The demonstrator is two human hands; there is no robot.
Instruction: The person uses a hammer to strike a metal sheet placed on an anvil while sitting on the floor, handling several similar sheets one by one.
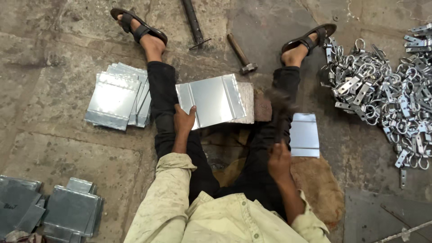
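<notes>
Sheet-metal panel (pixel 211 100), bright, with two raised folds running along it, lies flat on a stone block (pixel 249 102) between the seated person's outstretched legs; its near left corner is pinned under the left hand (pixel 184 120), fingers spread and pressing down on the edge. Right hand (pixel 279 158) is closed around the handle of a hammer (pixel 280 110), whose head is blurred just right of the block, above the right thigh. Nearest, at lower left, a heap of dull grey folded panels (pixel 67 211) overlaps at the picture's edge; count unclear, at least three. Burlap sacking (pixel 315 180) is spread under the right leg. On it, just right of the right shin, lies one single bright panel (pixel 304 135), apart from the worked one. Left of the left leg sits a stack of bright panels (pixel 118 96), four or so fanned edges showing, its right side touching the trouser leg. Bare concrete floor (pixel 54 54) opens wide to the left and far left. At right a large pile of small plated brackets and rings (pixel 382 90) crowds the floor from the right foot outward, too many to count. Farthest, between the two sandalled feet, lie a second hammer (pixel 241 55) with wooden handle and a dark iron bar (pixel 193 22).
</notes>
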